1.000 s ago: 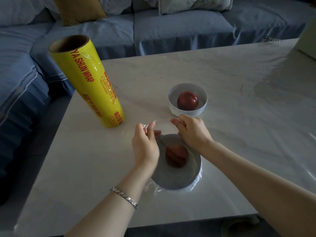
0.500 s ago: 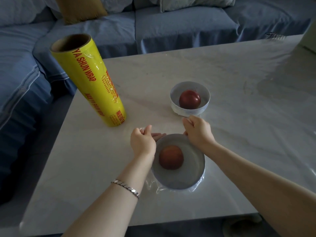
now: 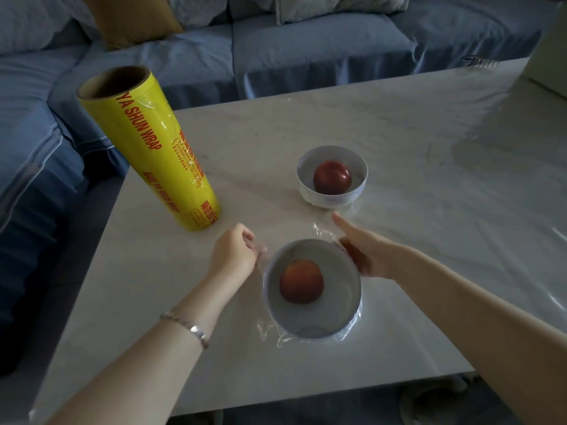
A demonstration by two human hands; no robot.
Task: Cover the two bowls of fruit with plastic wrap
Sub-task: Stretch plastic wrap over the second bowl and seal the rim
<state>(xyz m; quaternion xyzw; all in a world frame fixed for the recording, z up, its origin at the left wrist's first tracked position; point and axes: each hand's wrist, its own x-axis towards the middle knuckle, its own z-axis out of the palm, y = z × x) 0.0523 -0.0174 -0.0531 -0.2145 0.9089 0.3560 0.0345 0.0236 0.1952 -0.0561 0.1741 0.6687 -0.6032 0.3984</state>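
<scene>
The fingers (image 3: 250, 240) of the left hand (image 3: 233, 256) are curled into the palm and pressed together. They pinch the edge of the plastic wrap (image 3: 270, 329) just beside the left rim of the near bowl (image 3: 352, 320). A bracelet (image 3: 187, 326) sits on the left wrist.

The right hand (image 3: 368, 256) cups the right wall of the near bowl. Its thumb (image 3: 340, 222) is straight and points toward the top of the frame. The other fingers curl round the bowl's wall over the film, and their tips are hidden.

The near bowl stands on the table (image 3: 429, 179), below the centre of the frame. It holds one orange-red fruit (image 3: 301, 282), which appears hazy through the film stretched across the rim. Crinkled film gathers on the table round the bowl's lower edge and at its upper right rim.

The far bowl (image 3: 302, 170) stands just above the right thumb, apart from it. It holds one dark red fruit (image 3: 332, 177). It cannot be told whether film covers this bowl.

The yellow wrap roll (image 3: 150, 148) stands on end at the left edge of the table, left of both bowls and apart from them. Its open cardboard core faces the upper left of the frame.

A blue sofa (image 3: 306, 50) fills the top and left of the frame, with a mustard cushion (image 3: 135, 19) on it.
</scene>
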